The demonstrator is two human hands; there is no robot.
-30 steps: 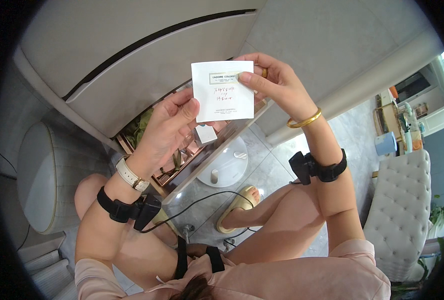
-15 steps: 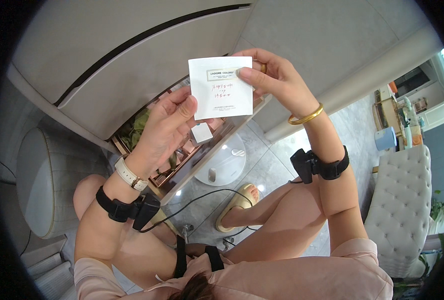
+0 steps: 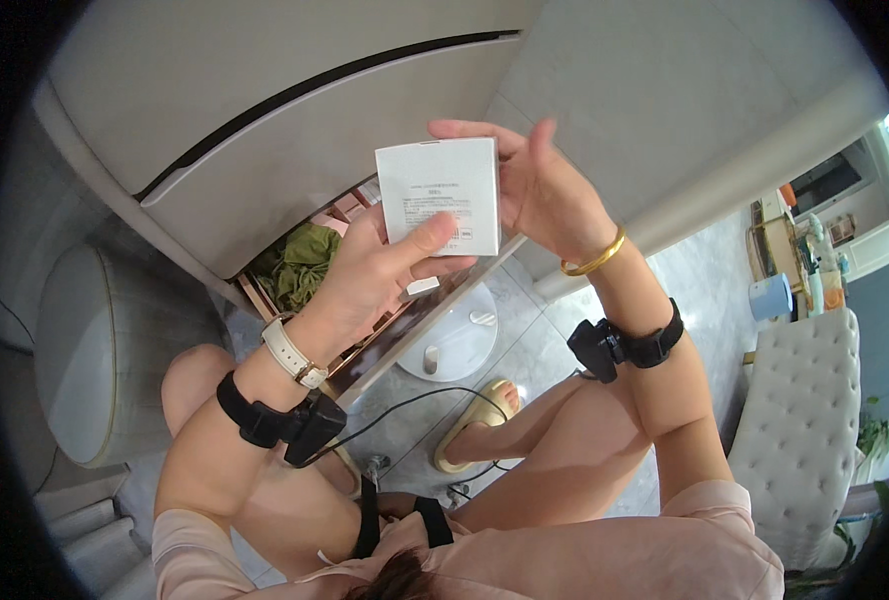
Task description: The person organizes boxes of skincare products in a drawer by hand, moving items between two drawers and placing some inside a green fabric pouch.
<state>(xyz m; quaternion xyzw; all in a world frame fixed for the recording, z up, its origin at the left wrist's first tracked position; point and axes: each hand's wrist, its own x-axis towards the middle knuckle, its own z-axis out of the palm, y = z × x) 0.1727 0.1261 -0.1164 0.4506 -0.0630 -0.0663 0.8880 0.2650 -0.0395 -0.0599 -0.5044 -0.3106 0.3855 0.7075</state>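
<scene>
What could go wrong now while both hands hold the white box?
1. The box is held only at its edges: left hand thumb on its lower front, right hand fingers along its right side. It might slip.
2. If it falls, it would likely land on the glass table directly below and could knock the small things there.
3. The cable from the left wrist band crosses the legs and may snag.

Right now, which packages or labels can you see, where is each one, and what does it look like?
Small white box: held up between both hands, square and flat, white with a block of small dark print on the face toward the camera.
Left hand: grips its lower edge, thumb across the front.
Right hand: holds its right edge.
No other package, sign or screen is legible.
</scene>
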